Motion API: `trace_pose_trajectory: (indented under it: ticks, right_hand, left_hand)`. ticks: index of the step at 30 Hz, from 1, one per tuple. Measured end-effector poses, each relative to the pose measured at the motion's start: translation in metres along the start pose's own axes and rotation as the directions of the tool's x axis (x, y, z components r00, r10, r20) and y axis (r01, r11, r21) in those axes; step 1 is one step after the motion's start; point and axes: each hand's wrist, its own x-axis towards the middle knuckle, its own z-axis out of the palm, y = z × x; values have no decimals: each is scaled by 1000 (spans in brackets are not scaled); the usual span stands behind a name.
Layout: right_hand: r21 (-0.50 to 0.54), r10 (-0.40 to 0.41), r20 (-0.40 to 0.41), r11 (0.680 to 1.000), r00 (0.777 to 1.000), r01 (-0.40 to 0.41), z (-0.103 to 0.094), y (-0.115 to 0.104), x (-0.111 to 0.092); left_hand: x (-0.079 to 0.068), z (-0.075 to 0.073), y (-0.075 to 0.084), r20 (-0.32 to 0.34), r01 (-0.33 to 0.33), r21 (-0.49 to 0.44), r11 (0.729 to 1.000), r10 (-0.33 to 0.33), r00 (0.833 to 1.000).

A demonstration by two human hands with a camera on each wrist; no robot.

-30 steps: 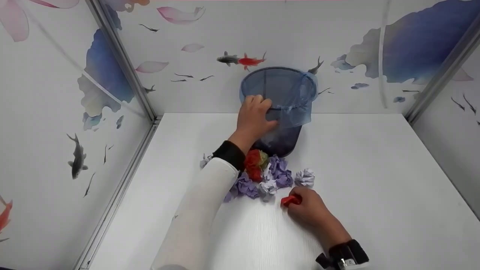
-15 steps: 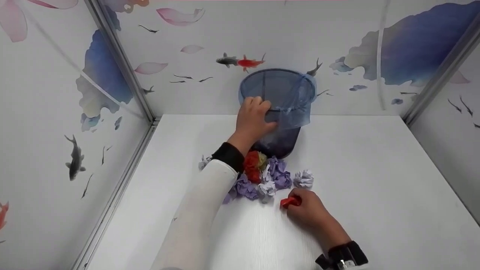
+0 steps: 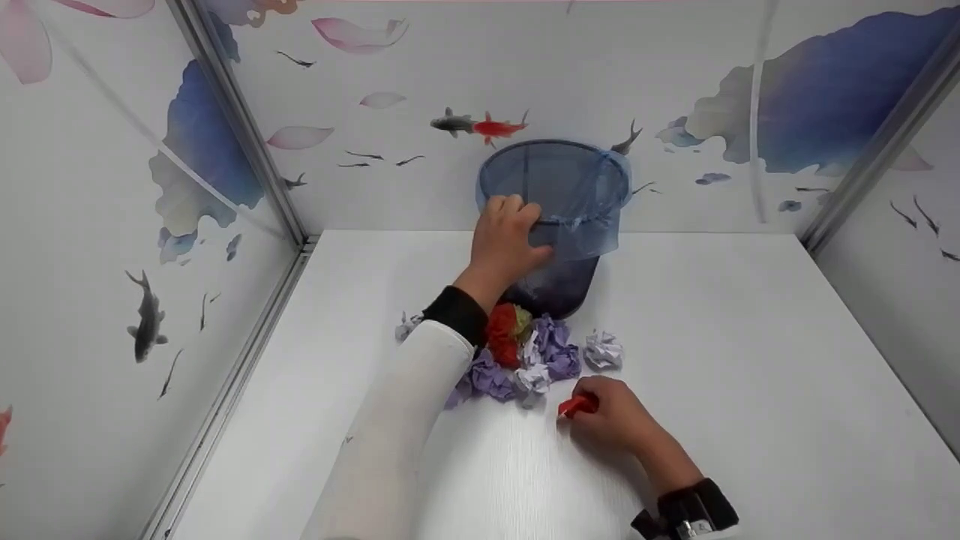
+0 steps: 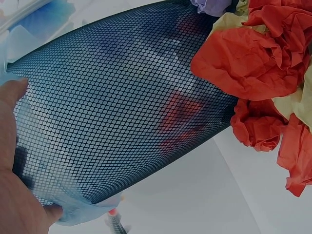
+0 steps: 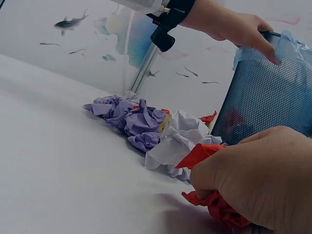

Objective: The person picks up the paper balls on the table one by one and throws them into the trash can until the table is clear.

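Note:
My left hand [image 3: 506,236] grips the near rim of a dark mesh wastebasket [image 3: 559,289] lined with a blue plastic bag [image 3: 589,236]. The basket stands near the back wall. Through its mesh, red and pale shapes show in the left wrist view. Low over the table, my right hand [image 3: 611,412] holds a crumpled red paper ball [image 3: 577,406], partly hidden by the fingers. In the right wrist view, red paper [image 5: 200,153] sticks out on both sides of that hand. Just beyond its knuckles lies a crumpled white paper ball [image 3: 602,350].
Several crumpled paper balls lie against the basket's foot: purple ones [image 3: 491,375], a white one [image 3: 532,380] and red ones [image 4: 248,63], with some yellow paper [image 3: 523,319] among them. Another pale ball [image 3: 406,327] shows left of my left wrist. Printed panels wall in the white table [image 3: 750,360].
The single white ball has shifted slightly away from my right hand. Both hands keep their holds almost in place, and the head view has drifted a little.

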Motion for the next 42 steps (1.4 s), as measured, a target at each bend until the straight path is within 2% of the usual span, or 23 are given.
trace_pose_trajectory:
  ticks: [7, 13, 19, 25, 32, 42]
  right_hand:
    - [-28, -64, 14, 998, 998, 64, -14, -10, 2]
    - [-40, -49, 50, 998, 998, 51, -24, -17, 2]
    - [-67, -72, 42, 995, 997, 74, -42, -29, 7]
    - [-97, -110, 31, 989, 993, 113, -69, -43, 16]
    - [-55, -175, 48, 983, 983, 177, -102, -61, 27]
    - [-174, -269, 63, 945, 961, 276, -166, -99, 56]
  left_hand:
    - [1, 0, 1, -11, -7, 5, 1000, 7, 1000]
    - [1, 1, 0, -15, -5, 11, 1000, 5, 1000]
    - [2, 1, -1, -20, -11, 6, 1000, 11, 1000]
    - [1, 1, -1, -16, -9, 9, 1000, 9, 1000]
    - [0, 1, 1, -23, -13, 19, 1000, 14, 1000]
    - [1, 2, 0, -37, -18, 23, 1000, 19, 999]
